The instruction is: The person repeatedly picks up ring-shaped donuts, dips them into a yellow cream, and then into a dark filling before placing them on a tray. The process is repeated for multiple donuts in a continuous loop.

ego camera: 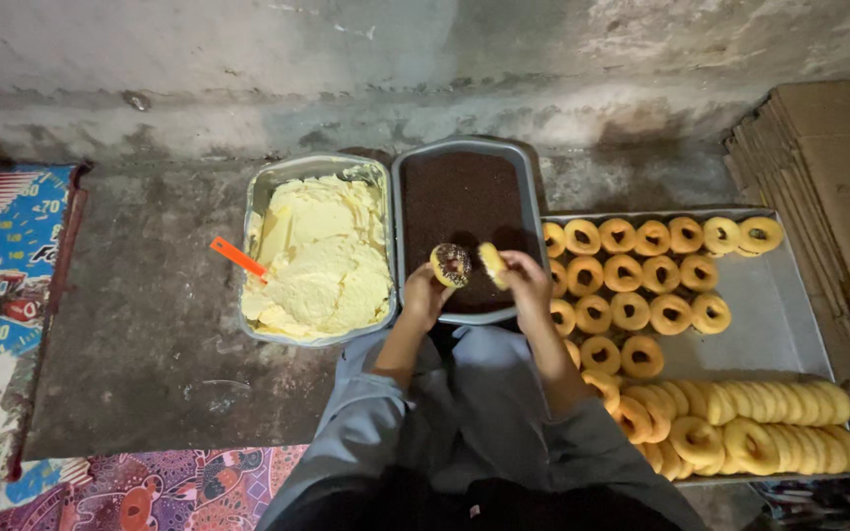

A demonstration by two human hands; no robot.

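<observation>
- a small round ring doughnut coated in dark chocolate sprinkles (451, 264) is pinched at its lower rim by the left hand (423, 295), fingers pressed together on it; it is held above the near end of the grey rectangular metal pan of dark brown sprinkles (415, 197)
- a second small ring doughnut, plain golden and seen nearly edge-on (492, 264), is pinched by the right hand (526, 278), just beside the first at its 3 o'clock; the two doughnuts appear apart, though only narrowly
- both are judged light, soft and easily squashed; the coated one is likely sticky on its face, with sprinkles that shed if rubbed; hold is best taken at the bare outer rim or underside, lightly
- the coated doughnut has no real long axis, being a ring; its decorated face is turned up toward the camera, tilted slightly; the plain one stands on edge, its length running roughly 11 to 5 o'clock
- at 9 o'clock of the sprinkle pan lies a metal tray of pale yellow cream (378, 177) with an orange-handled spreader (237, 256); at 3 o'clock a large flat tray (789, 324) is filled with rows of plain glazed rings
</observation>
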